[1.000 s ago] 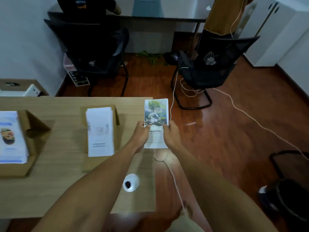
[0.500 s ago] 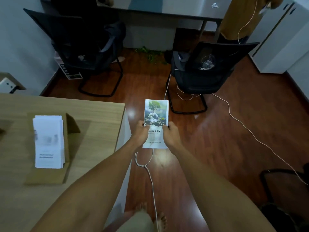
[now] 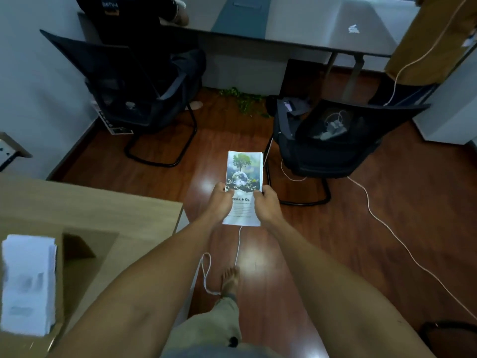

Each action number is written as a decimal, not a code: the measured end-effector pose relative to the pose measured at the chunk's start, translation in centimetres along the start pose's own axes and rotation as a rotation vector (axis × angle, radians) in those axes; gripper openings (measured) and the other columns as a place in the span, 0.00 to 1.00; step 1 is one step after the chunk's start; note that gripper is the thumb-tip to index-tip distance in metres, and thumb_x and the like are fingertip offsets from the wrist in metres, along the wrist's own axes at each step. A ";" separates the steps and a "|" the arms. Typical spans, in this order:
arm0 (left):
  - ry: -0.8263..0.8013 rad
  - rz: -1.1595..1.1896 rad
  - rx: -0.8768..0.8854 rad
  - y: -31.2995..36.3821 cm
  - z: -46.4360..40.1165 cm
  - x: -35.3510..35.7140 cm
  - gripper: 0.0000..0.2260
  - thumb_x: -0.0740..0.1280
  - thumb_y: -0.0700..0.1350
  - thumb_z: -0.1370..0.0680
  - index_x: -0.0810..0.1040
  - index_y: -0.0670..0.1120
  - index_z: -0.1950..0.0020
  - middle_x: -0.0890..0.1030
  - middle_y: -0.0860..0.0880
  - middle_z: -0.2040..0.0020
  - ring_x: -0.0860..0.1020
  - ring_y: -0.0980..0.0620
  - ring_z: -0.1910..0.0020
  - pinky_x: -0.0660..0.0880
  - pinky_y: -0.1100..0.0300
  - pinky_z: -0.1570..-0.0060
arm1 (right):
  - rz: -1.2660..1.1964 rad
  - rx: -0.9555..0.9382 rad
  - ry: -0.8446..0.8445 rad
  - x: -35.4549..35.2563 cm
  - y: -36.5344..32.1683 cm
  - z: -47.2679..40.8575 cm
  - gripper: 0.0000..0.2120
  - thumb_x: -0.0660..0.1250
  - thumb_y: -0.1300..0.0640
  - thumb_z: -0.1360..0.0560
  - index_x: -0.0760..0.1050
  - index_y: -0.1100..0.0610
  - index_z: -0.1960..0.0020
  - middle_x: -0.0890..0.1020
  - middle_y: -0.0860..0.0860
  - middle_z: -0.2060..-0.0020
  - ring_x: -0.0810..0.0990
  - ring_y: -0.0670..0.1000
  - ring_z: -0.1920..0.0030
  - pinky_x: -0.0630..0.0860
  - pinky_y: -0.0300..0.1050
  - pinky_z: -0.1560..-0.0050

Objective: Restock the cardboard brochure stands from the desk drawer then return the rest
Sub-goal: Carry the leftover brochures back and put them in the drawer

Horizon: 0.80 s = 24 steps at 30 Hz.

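Both of your hands are clamped on one slim stack of brochures (image 3: pixel 244 188), the left hand (image 3: pixel 220 202) gripping its left edge and the right hand (image 3: pixel 267 204) its right edge, thumbs on the cover. You hold it upright out over the wooden floor (image 3: pixel 361 241), well clear of the bench's right edge. Glossy paper, a tall narrow rectangle, with a tree and globe printed above lines of text. Judging by the task, this looks like the leftover stack on its way to the drawer, which is not in view; the next move calls for finding that drawer and freeing one hand to open it. On the bench (image 3: pixel 90 208), near its front edge, a brown cardboard stand (image 3: pixel 77 257) already holds white leaflets (image 3: pixel 28 282), blurred here.
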<state>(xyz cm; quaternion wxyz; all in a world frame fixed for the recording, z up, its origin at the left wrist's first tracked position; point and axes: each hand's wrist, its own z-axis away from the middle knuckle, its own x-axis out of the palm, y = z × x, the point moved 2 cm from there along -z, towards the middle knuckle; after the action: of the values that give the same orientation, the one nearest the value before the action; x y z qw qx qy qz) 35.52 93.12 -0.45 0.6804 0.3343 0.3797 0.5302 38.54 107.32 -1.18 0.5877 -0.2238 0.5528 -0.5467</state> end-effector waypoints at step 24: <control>0.271 0.076 -0.020 19.2 -33.6 -3.9 0.07 0.62 0.42 0.17 0.72 0.45 0.40 0.83 0.43 0.47 0.84 0.44 0.50 0.81 0.43 0.46 | 0.125 -0.173 -0.259 5.8 -17.0 -39.0 0.08 0.56 0.58 0.16 0.72 0.58 0.48 0.76 0.43 0.58 0.76 0.42 0.59 0.68 0.35 0.67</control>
<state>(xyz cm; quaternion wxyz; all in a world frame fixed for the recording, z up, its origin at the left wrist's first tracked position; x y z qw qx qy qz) -3.33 95.19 0.18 0.6057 0.2668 0.4500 0.5995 -4.28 110.30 -0.06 0.6655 -0.3075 0.5302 -0.4259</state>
